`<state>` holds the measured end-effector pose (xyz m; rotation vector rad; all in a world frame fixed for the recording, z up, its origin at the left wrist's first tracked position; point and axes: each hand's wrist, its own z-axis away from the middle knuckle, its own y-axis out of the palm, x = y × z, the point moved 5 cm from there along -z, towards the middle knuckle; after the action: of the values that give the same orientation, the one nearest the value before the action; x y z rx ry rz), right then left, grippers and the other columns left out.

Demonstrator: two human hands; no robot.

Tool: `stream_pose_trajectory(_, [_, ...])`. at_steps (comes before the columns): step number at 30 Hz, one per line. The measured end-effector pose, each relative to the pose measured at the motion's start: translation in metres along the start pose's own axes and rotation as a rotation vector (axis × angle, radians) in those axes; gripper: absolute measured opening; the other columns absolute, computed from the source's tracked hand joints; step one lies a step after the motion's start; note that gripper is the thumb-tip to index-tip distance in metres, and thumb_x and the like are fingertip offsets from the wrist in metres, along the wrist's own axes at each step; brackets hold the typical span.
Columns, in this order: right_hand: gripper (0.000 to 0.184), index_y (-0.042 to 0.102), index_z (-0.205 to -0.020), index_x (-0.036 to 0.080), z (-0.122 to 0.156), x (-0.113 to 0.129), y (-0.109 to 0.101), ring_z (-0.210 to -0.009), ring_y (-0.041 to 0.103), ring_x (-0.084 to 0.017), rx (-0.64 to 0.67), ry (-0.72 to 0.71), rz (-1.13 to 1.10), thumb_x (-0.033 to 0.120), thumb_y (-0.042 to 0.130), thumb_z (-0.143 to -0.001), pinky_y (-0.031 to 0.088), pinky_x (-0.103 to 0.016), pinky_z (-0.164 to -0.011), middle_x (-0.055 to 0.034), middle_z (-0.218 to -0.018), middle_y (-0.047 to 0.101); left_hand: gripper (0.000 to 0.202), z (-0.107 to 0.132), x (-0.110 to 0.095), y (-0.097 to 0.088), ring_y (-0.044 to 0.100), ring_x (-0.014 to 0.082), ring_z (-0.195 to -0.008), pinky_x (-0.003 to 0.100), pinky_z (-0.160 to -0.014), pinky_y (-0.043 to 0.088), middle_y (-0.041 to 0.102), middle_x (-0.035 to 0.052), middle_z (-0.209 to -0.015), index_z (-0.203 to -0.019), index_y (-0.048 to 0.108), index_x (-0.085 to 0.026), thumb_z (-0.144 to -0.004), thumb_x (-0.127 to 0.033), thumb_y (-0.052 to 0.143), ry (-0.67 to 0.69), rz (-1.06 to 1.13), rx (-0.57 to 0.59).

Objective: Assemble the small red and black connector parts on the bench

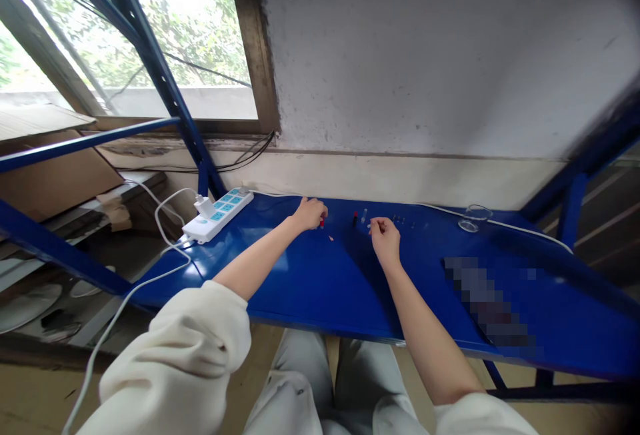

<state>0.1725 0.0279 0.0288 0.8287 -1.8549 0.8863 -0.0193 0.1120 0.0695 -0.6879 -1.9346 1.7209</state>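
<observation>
Mid-frame on the blue counter (pixel 320 288): left hand (pixel 310 213) closed in a narrow grip on a small red piece (pixel 322 223), right hand (pixel 384 235) pinching something tiny, beside scattered small parts (pixel 403 221).

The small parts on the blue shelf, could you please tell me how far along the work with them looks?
Done: nothing shows as finished; too small to tell. In hand: the left hand is closed over a small red piece, and the right hand pinches a tiny part. Left: a red-and-dark piece, an orange bit and a row of dark parts lie loose on the blue shelf.
</observation>
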Motion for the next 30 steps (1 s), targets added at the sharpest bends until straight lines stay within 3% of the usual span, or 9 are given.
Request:
stream_pose_trajectory(8, [0.027,0.055,-0.08,0.017,-0.002,-0.003,-0.006,-0.061,0.053,-0.015,-0.047,0.037,0.004,0.042,0.043,-0.078,0.04,-0.027,-0.06,-0.003,-0.065,0.057,0.026,0.002,0.001,0.002,0.051,0.0249,-0.097,0.036,-0.08,0.03,0.063,0.0071,-0.097,-0.094,0.063,-0.018,-0.07,-0.013,0.054,-0.029,-0.019,0.009])
stream_pose_trajectory(11, [0.027,0.054,-0.091,0.016,-0.005,-0.007,-0.009,-0.069,0.055,-0.017,-0.094,0.05,0.027,0.037,0.042,-0.079,0.041,-0.028,-0.063,-0.0076,-0.08,0.06,0.032,0.006,-0.009,-0.009,0.049,0.0256,-0.102,0.037,-0.081,0.03,0.06,0.0093,-0.104,-0.106,0.057,-0.017,-0.074,-0.018,0.053,-0.014,-0.023,-0.102])
stream_pose_trajectory(15, [0.032,0.052,-0.105,0.012,-0.008,-0.011,-0.007,-0.084,0.055,-0.02,-0.092,0.002,0.188,0.023,0.038,-0.079,0.042,-0.032,-0.073,-0.0133,-0.098,0.058,0.038,0.011,-0.044,-0.019,0.044,0.0223,-0.107,0.035,-0.085,0.03,0.054,0.0089,-0.116,-0.119,0.047,-0.019,-0.081,-0.023,0.045,0.09,0.038,-0.274])
stream_pose_trajectory(19, [0.041,0.048,-0.117,0.014,-0.005,-0.016,0.006,-0.104,0.046,-0.026,0.04,-0.054,0.571,0.014,0.034,-0.078,0.038,-0.04,-0.081,-0.0143,-0.118,0.051,0.046,0.009,-0.076,-0.003,0.042,0.0224,-0.109,0.034,-0.084,0.032,0.047,0.0092,-0.124,-0.13,0.034,-0.019,-0.084,-0.023,0.039,0.09,0.076,-0.275])
stream_pose_trajectory(24, [0.044,0.041,-0.127,0.019,0.001,-0.02,0.018,-0.113,0.037,-0.027,0.176,-0.096,0.858,0.019,0.03,-0.084,0.033,-0.045,-0.084,-0.0107,-0.133,0.04,0.052,0.002,-0.086,0.032,0.04,0.0245,-0.11,0.037,-0.084,0.033,0.043,0.0112,-0.128,-0.137,0.021,-0.021,-0.086,-0.02,0.033,-0.094,0.067,-0.257])
stream_pose_trajectory(30, [0.044,0.041,-0.128,0.02,0.001,-0.022,0.022,-0.114,0.035,-0.027,0.249,-0.083,0.974,0.023,0.027,-0.087,0.028,-0.047,-0.086,-0.0106,-0.135,0.038,0.045,-0.004,-0.086,0.046,0.044,0.0237,-0.105,0.038,-0.084,0.034,0.049,0.0113,-0.12,-0.128,0.038,-0.019,-0.084,-0.012,0.032,-0.135,0.048,-0.271])
